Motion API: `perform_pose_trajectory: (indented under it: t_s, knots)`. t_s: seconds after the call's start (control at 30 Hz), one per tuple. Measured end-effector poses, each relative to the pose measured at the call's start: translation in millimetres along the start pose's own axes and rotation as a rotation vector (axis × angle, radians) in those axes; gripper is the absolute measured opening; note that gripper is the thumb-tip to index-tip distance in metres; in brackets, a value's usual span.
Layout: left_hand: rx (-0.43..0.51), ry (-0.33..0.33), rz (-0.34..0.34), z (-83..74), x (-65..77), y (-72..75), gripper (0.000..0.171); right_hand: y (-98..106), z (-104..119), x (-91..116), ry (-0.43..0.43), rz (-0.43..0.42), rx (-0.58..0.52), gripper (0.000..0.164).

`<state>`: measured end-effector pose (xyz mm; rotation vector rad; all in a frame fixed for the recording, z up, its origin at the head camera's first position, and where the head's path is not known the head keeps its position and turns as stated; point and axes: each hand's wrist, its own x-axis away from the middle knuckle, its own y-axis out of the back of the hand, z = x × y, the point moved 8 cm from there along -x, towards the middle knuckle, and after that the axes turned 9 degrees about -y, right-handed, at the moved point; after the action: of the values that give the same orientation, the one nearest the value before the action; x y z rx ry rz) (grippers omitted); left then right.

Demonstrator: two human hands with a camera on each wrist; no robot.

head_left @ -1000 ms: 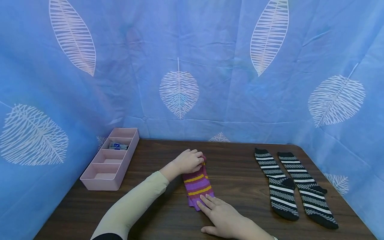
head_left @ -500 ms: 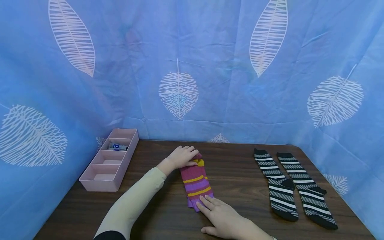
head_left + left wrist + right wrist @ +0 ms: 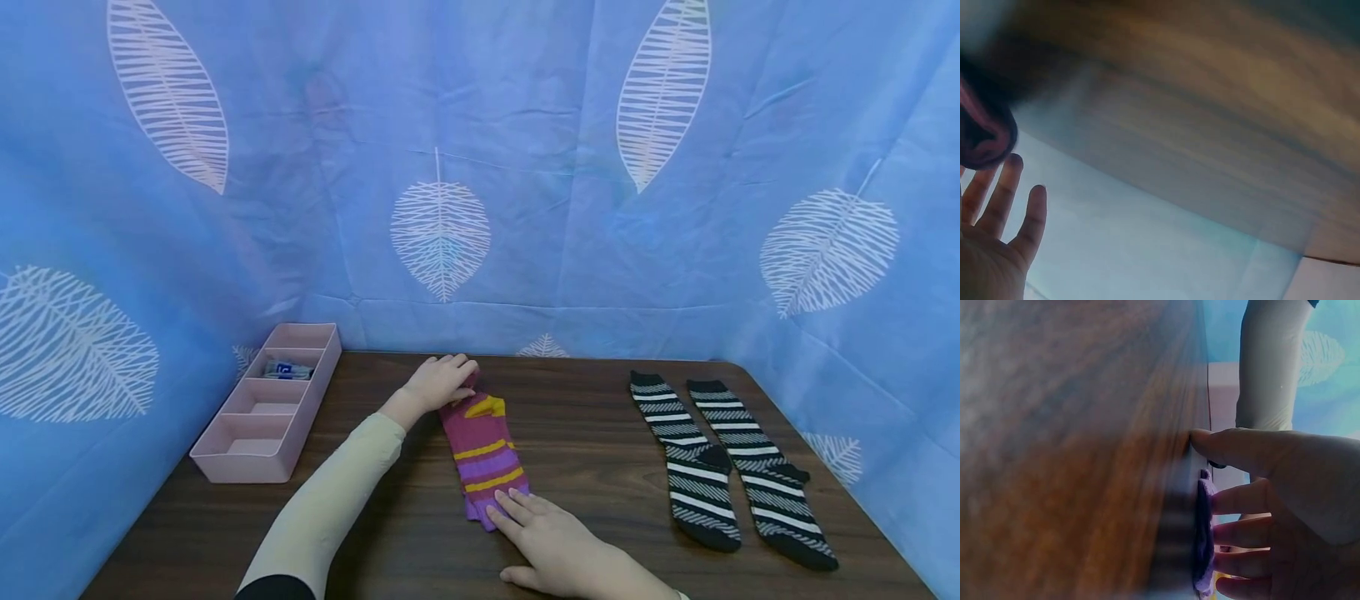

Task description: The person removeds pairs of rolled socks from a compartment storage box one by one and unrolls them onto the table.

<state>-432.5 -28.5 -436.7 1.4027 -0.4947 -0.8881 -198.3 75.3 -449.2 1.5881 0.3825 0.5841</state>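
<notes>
A purple, maroon and yellow striped sock [image 3: 483,454] lies on the dark wooden table, its toe end toward the person and its yellow heel patch showing. My left hand [image 3: 437,383] grips the far, cuff end and partly hides it. In the left wrist view, a dark maroon fold [image 3: 988,140] of the sock curls beside the left hand's fingers. With straight fingers my right hand [image 3: 555,542] presses the purple toe end. The right wrist view shows those fingertips [image 3: 1225,534] on the purple edge of the sock [image 3: 1204,544], close to the tabletop.
Two black, grey and white striped socks [image 3: 693,467] [image 3: 765,475] lie side by side at the right. At the left back stands a pink divided tray [image 3: 300,433], with a small blue and white packet [image 3: 288,370] in one compartment. A blue leaf-print curtain [image 3: 525,250] hangs behind the table.
My left hand has moved left and slightly farther away, drawing the sock's cuff end with it. More of the yellow heel shows. The right hand stays on the toe end.
</notes>
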Motion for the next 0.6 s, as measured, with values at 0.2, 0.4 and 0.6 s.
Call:
perform_pose_trajectory:
  t_s: [0.2, 0.4, 0.6]
  knots:
    - [-0.043, 0.003, 0.028, 5.9, 4.1, 6.6, 0.02, 1.8, 1.1, 0.5, 0.017, -0.021, 0.018, 0.07]
    - [-0.089, 0.063, 0.119, 15.4, 6.0, 5.1, 0.018, 2.6, 0.0, 0.2, 0.024, -0.036, 0.024, 0.069]
    - [-0.044, 0.166, 0.156, 33.6, 14.7, -3.8, 0.024, 2.4, 0.2, 0.3, 0.019, -0.021, 0.016, 0.068]
